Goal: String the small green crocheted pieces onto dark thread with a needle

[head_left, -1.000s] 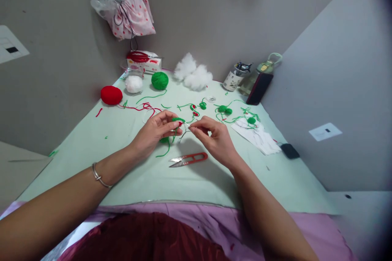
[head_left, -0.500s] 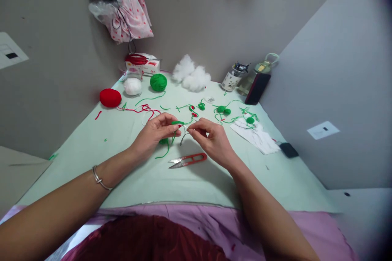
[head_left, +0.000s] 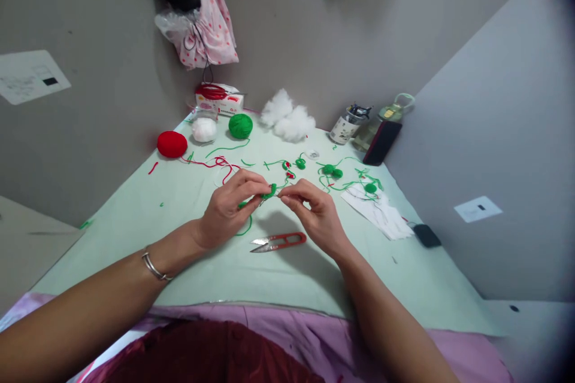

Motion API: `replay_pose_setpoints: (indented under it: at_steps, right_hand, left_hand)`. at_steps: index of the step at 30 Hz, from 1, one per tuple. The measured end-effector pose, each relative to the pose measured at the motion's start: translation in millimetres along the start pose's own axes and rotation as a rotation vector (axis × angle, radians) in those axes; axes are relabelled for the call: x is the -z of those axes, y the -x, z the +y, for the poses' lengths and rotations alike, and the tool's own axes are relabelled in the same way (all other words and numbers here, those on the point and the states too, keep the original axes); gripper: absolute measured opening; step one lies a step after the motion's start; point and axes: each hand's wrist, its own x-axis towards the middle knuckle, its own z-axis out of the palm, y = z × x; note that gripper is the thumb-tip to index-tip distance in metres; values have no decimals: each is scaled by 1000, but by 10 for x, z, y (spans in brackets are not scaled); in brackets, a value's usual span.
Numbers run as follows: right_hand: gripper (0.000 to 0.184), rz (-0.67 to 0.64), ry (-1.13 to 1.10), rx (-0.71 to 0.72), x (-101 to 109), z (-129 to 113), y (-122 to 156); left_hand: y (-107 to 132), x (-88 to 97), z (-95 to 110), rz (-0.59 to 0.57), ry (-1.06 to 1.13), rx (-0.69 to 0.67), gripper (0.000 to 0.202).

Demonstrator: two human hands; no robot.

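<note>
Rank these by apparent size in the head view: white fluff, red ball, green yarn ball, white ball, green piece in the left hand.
1. White fluff
2. Red ball
3. Green yarn ball and white ball: too alike to rank
4. Green piece in the left hand: smallest visible, partly hidden

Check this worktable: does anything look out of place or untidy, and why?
Slightly untidy: a red yarn scrap lies loose near the red ball, and a green yarn tangle sprawls partly over the crumpled white sheet at right, unlike the neatly wound green ball.
</note>
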Motion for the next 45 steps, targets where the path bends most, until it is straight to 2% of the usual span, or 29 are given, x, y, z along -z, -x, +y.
replay_pose_setpoints:
  at_steps: [8,11,13,16,18,21,23,28,34,39,42,45]
  right_hand:
    - [11,66,28,65,-48,-2,-6]
    - [10,85,1,86,-72,-3,-14]
    - [11,101,-27,94,-78,-7,-20]
    - [13,139,-57,87,-70,-13,-23]
    - [13,161,-64,80,-63,-14,-21]
    - [14,158,-59,76,-61,-7,-15]
    - [14,144,-56,69,-68,7,-13]
    - [12,115,-40,46,-81,72,-16]
    - [12,115,9,91,-83,96,-13]
    - [18,49,-66,25,-99,34,23]
    - [19,-5,-48,18,-106,-3,36]
    - [21,50,-6,22,-111,4,29]
  left_hand:
    - [11,19,11,0,9,-44,26]
    - [27,-15,28,-13,87,-6,24]
    - [19,-40,60,4,182,148,18]
    - [-35,-54,117,44,489,584,14]
    - [-91,-37,145,-8,774,837,18]
    - [-168,4,172,-142,1025,997,25]
    - [-197,22,184,-151,1039,1026,21]
    - [-201,21,197,-90,1003,1053,18]
    - [-171,-2,165,-124,983,1077,17]
    - [-101,-69,109,-161,957,1113,19]
    - [-100,-68,74,-96,964,1138,18]
    - [-125,-42,51,-63,954,1176,18]
